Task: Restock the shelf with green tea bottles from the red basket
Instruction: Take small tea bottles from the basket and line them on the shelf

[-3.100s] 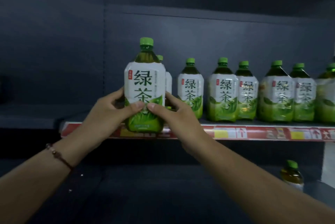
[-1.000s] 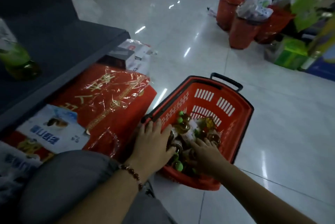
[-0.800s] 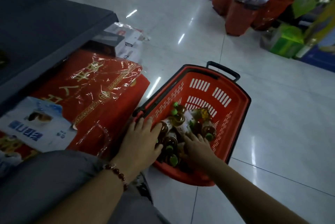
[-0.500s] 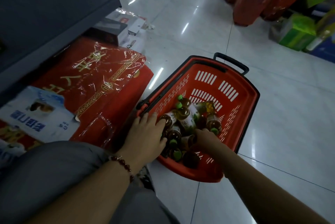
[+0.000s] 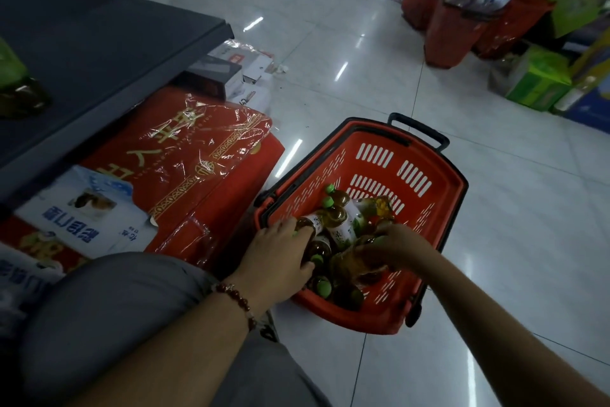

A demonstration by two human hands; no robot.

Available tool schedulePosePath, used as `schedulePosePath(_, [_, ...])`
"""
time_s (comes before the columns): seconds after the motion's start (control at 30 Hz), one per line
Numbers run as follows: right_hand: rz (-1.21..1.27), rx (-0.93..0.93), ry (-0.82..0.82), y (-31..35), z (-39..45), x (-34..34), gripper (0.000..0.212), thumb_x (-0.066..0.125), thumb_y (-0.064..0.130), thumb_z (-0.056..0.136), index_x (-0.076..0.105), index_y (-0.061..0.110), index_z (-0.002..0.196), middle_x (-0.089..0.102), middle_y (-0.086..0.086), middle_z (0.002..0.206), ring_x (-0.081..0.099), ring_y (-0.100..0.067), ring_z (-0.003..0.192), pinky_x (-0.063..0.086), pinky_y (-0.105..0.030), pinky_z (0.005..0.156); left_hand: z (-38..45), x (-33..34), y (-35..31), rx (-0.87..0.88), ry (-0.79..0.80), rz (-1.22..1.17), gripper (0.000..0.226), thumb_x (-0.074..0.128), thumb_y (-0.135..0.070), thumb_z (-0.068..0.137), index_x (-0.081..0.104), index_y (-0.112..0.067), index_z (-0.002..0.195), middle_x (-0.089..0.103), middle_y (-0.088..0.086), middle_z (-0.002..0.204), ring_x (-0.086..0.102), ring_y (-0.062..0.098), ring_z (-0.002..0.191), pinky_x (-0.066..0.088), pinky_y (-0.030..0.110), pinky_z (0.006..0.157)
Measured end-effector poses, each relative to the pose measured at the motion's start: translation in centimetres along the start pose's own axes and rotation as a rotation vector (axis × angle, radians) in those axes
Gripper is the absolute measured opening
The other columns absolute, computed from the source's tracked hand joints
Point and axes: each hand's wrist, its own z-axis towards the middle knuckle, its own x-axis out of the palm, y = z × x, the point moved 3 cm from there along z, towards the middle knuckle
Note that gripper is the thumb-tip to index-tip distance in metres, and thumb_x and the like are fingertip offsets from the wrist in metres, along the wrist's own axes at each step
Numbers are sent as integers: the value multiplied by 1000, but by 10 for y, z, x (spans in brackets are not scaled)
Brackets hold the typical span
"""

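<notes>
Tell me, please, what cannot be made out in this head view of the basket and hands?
- Bottle count: bottles overlap in the red basket, partly under both hands.
- Right hand grip: blurred, closure on a bottle unclear.
- Left hand fingertips: hidden among bottles.
- Shelf bottle: cut off by the left edge.

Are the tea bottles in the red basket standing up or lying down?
Lying down. The bottles are heaped on their sides in the near end of the red basket, caps pointing different ways.
</notes>
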Motion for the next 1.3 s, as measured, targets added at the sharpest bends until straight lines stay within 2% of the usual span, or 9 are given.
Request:
schedulePosePath(0.27, [303, -203, 5, 78, -97, -89, 31, 63, 44, 86, 64, 14, 94, 73, -6, 87, 69, -24, 82, 53, -30, 69, -17, -25, -24, 39, -67, -421, 98, 71, -61, 77, 9, -43, 151, 26, -14, 157, 30, 12, 142, 39, 48, 112])
schedulePosePath(0.37, [276, -323, -1, 116, -127, -100, 38, 65, 51, 79, 63, 16, 91, 76, -2, 73, 72, -23, 74, 58, -34, 73, -31, -54, -20, 38, -305, -619, 82, 79, -58, 70, 31, -50, 137, 51, -24, 133, 50, -2, 121, 52, 34, 98])
schedulePosePath(0.53, [312, -622, 56, 183, -160, -87, 73, 54, 86, 65, 68, 31, 109, 74, 0, 109, 72, -22, 99, 53, -45, 95, -60, -89, 4, -19, -463, -939, 60, 85, -33, 74, 44, -48, 115, 64, -18, 110, 63, -5, 99, 56, 21, 78])
schedulePosePath(0.63, [427, -771, 133, 216, -165, -54, 56, 51, 74, 81, 62, 37, 121, 68, 7, 119, 66, -13, 108, 51, -37, 99, -83, -117, 21, -43, -570, -1135, 55, 78, -21, 82, 47, -46, 119, 67, -23, 107, 64, -4, 101, 51, 11, 73])
schedulePosePath(0.73, [490, -803, 294, 232, -163, -4, 71, 67, 70, 70, 50, 45, 134, 61, 10, 133, 60, -11, 118, 45, -37, 105, -109, -145, 41, -62, -680, -1314, 37, 70, -17, 88, 58, -31, 120, 73, -13, 106, 68, 6, 103, 52, 17, 79])
schedulePosePath(0.83, [512, -824, 480, 257, -170, 55, 50, 76, 30, 84, 51, 42, 126, 72, 12, 112, 69, -6, 100, 56, -28, 86, -138, -156, 78, -225, -721, -1479, 42, 77, -36, 80, 64, -29, 119, 76, -3, 103, 71, 17, 99, 56, 35, 88])
schedulePosePath(0.97, [566, -853, 544, 294, -171, 118, 51, 77, 16, 81, 59, 27, 127, 72, -7, 111, 70, -25, 101, 51, -50, 98, -182, -157, 129, -435, -735, -1299, 34, 73, -51, 80, 64, -37, 110, 75, -10, 96, 71, 11, 93, 56, 35, 87])
schedulePosePath(1.2, [437, -960, 572, 342, -176, 170, 35, 67, -3, 86, 63, 25, 107, 73, 3, 92, 71, -10, 85, 58, -25, 79, -228, -151, 191, -519, -830, -1218, 43, 77, -42, 74, 65, -25, 112, 76, -1, 95, 73, 12, 86, 54, 24, 69])
schedulePosePath(1.3, [379, -1010, 497, 354, -172, 171, 44, 66, -5, 85, 59, 33, 105, 71, 5, 90, 69, -9, 82, 59, -31, 77, -225, -152, 201, -518, -923, -1179, 40, 79, -26, 80, 60, -26, 115, 72, -3, 100, 70, 5, 85, 52, 16, 61])
